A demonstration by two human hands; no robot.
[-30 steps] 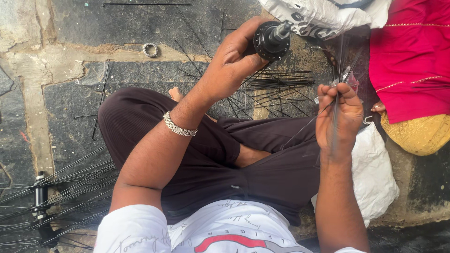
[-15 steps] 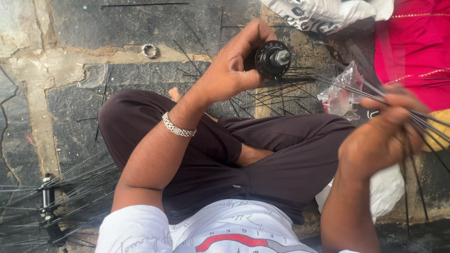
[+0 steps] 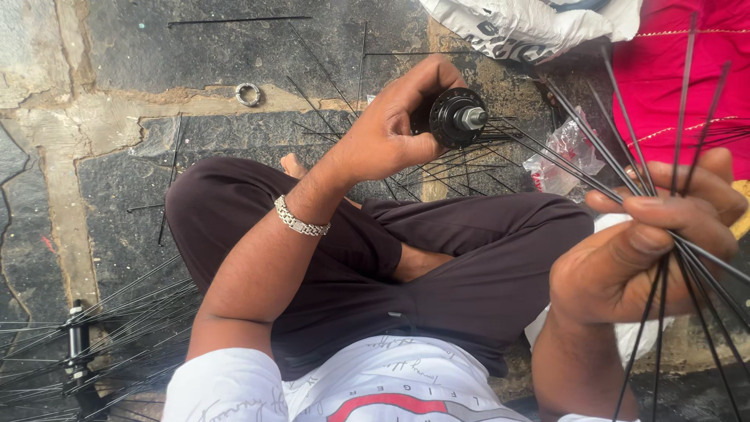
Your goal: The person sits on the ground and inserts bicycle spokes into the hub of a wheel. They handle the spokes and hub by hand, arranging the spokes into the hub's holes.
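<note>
I sit cross-legged on a stone floor. My left hand (image 3: 387, 129) grips a black wheel hub (image 3: 457, 117) with a silver axle end, held out above my knee. A silver chain bracelet (image 3: 301, 220) is on that wrist. My right hand (image 3: 652, 242), close to the camera at the right, clutches a bundle of thin black spokes (image 3: 598, 125) that fan upward and downward from the fingers. The hub and the spoke bundle are apart.
Loose black spokes (image 3: 461, 168) lie on the floor beyond my knee. Another hub with spokes (image 3: 78, 344) lies at lower left. A small metal ring (image 3: 248, 94) rests on the stone. White printed bag (image 3: 516, 23), crumpled clear plastic (image 3: 566, 152) and red cloth (image 3: 672, 70) lie at upper right.
My right hand has come toward the camera and downward holding the spokes, which now fan out wider. My left hand has turned the hub so its axle end faces right.
</note>
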